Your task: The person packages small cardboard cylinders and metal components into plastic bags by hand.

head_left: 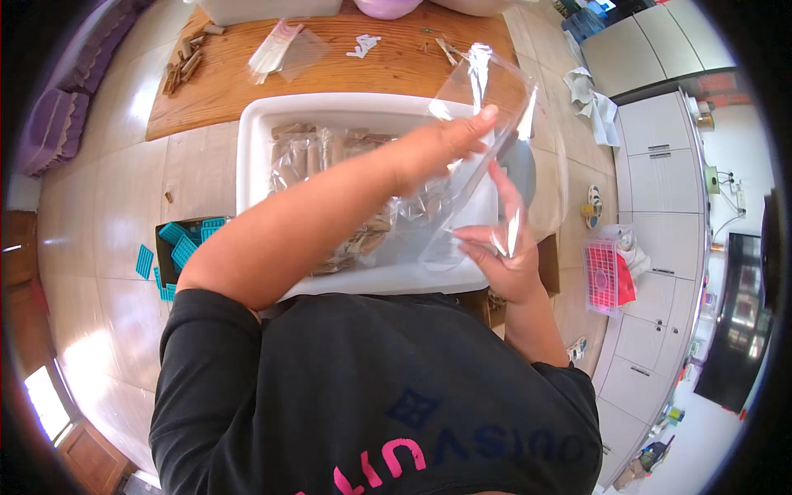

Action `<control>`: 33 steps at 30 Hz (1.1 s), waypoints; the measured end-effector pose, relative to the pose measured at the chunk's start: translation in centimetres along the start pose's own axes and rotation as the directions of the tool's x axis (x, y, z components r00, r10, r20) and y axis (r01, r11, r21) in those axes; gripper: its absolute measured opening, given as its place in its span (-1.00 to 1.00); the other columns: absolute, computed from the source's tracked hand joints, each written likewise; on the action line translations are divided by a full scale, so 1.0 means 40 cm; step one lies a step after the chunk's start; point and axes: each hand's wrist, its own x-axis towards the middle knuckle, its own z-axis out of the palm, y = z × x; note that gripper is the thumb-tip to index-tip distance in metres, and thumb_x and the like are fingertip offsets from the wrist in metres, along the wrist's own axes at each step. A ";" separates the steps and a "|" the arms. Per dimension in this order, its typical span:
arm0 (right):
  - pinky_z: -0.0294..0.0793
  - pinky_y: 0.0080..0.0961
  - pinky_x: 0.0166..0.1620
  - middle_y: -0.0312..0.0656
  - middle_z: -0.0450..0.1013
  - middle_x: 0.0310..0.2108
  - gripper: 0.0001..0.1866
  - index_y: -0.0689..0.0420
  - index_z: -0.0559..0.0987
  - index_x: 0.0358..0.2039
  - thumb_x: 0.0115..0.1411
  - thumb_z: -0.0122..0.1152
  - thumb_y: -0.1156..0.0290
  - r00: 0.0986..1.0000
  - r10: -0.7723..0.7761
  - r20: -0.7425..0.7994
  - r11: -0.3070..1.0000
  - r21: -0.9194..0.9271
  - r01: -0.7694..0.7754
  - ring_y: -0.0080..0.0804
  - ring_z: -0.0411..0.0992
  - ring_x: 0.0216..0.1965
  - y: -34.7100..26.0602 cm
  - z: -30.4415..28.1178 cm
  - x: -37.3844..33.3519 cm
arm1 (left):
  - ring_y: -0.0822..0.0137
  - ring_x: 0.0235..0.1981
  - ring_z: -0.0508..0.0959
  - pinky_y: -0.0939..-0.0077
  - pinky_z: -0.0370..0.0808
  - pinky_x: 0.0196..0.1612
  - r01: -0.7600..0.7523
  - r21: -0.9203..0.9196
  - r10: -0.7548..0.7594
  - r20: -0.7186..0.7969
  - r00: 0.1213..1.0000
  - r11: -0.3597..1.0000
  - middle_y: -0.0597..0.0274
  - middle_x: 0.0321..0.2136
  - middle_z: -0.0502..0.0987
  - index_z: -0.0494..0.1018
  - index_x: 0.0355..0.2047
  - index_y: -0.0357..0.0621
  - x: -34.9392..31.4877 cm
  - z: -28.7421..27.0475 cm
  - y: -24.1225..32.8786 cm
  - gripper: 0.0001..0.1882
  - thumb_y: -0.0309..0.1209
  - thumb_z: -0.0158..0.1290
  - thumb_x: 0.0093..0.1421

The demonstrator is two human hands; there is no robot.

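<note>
A long clear plastic bag (511, 91) stretches upright between my hands, over the right side of a white tub. My left hand (441, 148) reaches across from the left, slightly blurred, and is closed at the bag's middle; some of its fingers are hidden. Lower down, my right hand (505, 252) is closed on the bag's lower part between thumb and fingers, its index finger stretched up along the film. Inside the white tub (371, 103) lie clear packets of brown, tube-like pieces (305, 157), partly covered by my left forearm.
On the wooden table (396, 66) beyond the tub lie loose brown pieces (183, 64), a stack of flat clear bags (280, 54) and small white pieces (363, 45). A box of teal plastic grids (183, 243) stands at left. A pink basket (602, 276) sits by white cabinets (660, 181).
</note>
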 end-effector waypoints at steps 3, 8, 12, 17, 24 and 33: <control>0.22 -0.21 0.08 0.01 -0.03 0.22 -0.48 0.27 0.46 -0.10 -0.05 0.31 0.25 0.901 -0.174 0.398 0.906 -0.293 0.304 -0.07 0.07 0.20 0.005 -0.099 0.031 | 0.27 -0.01 0.31 0.42 0.30 -0.05 -0.117 -0.225 0.154 0.153 0.976 0.967 0.07 0.00 0.30 0.12 0.13 -0.23 -0.028 0.071 0.039 -0.16 0.28 -0.36 0.13; 0.05 -0.22 0.16 0.00 0.07 0.17 -0.25 0.29 0.22 0.10 0.04 0.18 0.02 0.919 -0.264 0.294 0.964 0.046 0.262 -0.05 0.08 0.18 -0.033 -0.141 0.054 | 0.21 0.18 0.11 0.30 0.07 0.16 -0.501 -0.153 0.520 0.132 0.844 0.852 0.03 0.17 0.08 -0.01 0.19 -0.23 -0.085 0.084 0.065 -0.06 0.33 -0.31 0.07; -0.03 -0.26 0.20 -0.01 0.05 0.19 -0.35 0.22 0.27 0.09 0.06 0.18 0.13 0.905 -0.407 0.123 0.867 -0.262 0.425 -0.14 0.01 0.22 -0.019 -0.047 0.136 | 0.27 0.16 0.13 0.27 0.00 0.19 -0.350 -0.554 0.476 0.098 0.874 0.755 0.16 0.14 0.14 0.02 0.19 -0.18 -0.125 0.046 0.016 -0.16 0.27 -0.38 0.14; -0.13 -0.16 0.22 0.02 0.05 0.19 -0.35 0.01 0.29 0.11 0.01 0.20 0.10 0.906 -0.288 0.309 0.746 -0.521 0.415 -0.06 -0.03 0.23 0.095 0.093 0.186 | 0.17 0.14 0.18 0.11 0.11 0.13 -0.205 -0.756 0.267 -0.041 0.963 0.621 0.09 0.08 0.24 0.13 0.12 -0.25 -0.225 -0.143 -0.028 -0.09 0.34 -0.41 0.08; -0.15 -0.03 0.21 0.01 0.08 0.17 -0.29 0.05 0.27 0.10 -0.03 0.22 0.02 0.876 -0.192 0.443 0.708 -0.555 0.436 -0.02 -0.05 0.23 0.164 0.201 0.201 | 0.28 -0.27 0.55 0.52 0.55 -0.29 0.070 -0.411 -0.244 -0.389 0.888 0.909 0.01 -0.23 0.49 0.28 -0.05 -0.38 -0.296 -0.234 -0.079 -0.57 -0.30 -0.02 0.18; 0.37 -0.58 -0.33 -0.24 0.32 -0.43 -0.39 0.27 0.25 -0.06 0.00 0.28 0.18 0.999 -0.003 0.038 0.952 -0.306 0.014 -0.52 0.32 -0.43 0.162 0.244 0.168 | 0.40 -0.33 0.54 0.61 0.52 -0.30 -0.035 -0.362 -0.108 -0.368 0.924 0.932 0.13 -0.29 0.52 0.37 -0.09 -0.31 -0.262 -0.151 -0.072 -0.69 -0.47 -0.03 0.16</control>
